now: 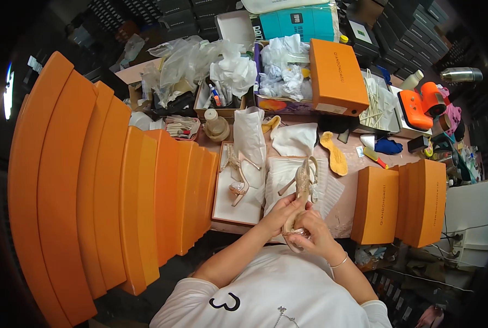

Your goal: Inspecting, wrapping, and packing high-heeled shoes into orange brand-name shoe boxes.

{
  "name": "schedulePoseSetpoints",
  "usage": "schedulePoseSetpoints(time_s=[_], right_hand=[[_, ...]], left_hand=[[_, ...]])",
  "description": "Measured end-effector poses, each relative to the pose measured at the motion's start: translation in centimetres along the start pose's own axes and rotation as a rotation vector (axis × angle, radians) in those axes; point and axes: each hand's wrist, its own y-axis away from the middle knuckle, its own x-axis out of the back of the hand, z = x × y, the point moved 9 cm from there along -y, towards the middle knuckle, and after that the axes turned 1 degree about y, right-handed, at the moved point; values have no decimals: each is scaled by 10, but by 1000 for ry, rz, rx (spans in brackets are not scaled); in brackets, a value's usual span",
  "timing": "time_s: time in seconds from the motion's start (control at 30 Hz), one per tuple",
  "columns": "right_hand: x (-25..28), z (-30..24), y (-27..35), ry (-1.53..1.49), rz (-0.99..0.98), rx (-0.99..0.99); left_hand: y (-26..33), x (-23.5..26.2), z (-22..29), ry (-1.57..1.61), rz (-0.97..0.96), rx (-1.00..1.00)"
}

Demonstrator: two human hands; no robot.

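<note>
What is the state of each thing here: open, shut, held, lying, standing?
Left hand: grips the held sandal.
Right hand: grips its toe end.
Held sandal: off the table, heel away.
Second sandal: lying in the tray.
Tray: open.
Box: lid shut.
Insole: lying loose.

The toe of the gold high-heeled sandal (pixel 301 197) is hidden under the right hand (pixel 316 234) at 6 o'clock. The left hand (pixel 281 213) covers part of its sole. At 12 o'clock, the teal box (pixel 304 22) is cut off by crumpled white paper (pixel 282 65).
</note>
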Motion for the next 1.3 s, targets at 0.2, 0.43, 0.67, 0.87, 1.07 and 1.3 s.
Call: schedulePoseSetpoints(time_s=[0.2,0.43,0.67,0.87,1.07,1.3], right_hand=[[47,43,7,-39,242,-372],[15,33,-3,-60,-6,-460],[35,79,151,-102,81,-732],[188,121,364,790,284,-1478],[128,45,169,53,411,-717],[36,75,66,-770,215,-677]], left_hand=[[8,5,38,-612,171,-356],[12,22,43,-571,360,-502],[2,66,97,-256,488,-508],[-26,19,52,1,178,-229],[-55,3,11,-67,387,-63],[-6,-19,20,132,244,25]])
